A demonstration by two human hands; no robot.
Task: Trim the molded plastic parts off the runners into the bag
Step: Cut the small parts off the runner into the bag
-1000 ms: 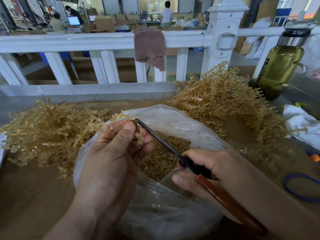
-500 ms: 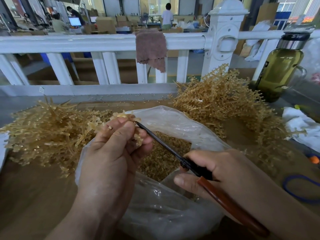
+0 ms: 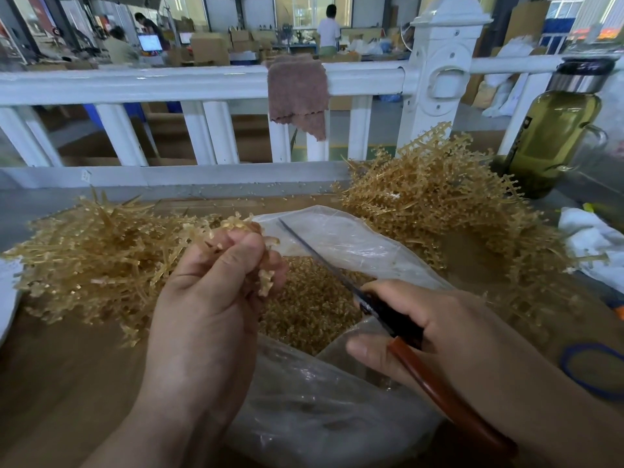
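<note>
My left hand (image 3: 209,298) grips a tan plastic runner (image 3: 241,228) with small parts on it, above the open mouth of a clear plastic bag (image 3: 341,238). The bag holds a heap of cut tan parts (image 3: 310,298). My right hand (image 3: 435,329) holds scissors (image 3: 381,305) with a red-brown handle. Their thin dark blades point up and left, with the tip just right of the runner and apart from it. A pile of tan runners (image 3: 94,255) lies at the left and a taller pile (image 3: 439,197) at the right.
A white railing (image 3: 202,82) with a brown cloth (image 3: 299,92) over it runs along the back of the brown table (image 3: 60,383). A bottle of yellow-green liquid (image 3: 553,136) stands at the far right. White cloth (image 3: 591,241) and a blue ring (image 3: 591,369) lie at the right.
The scissor tip has drawn back to the right, away from the runner. My left hand has curled the runner a little higher above the bag.
</note>
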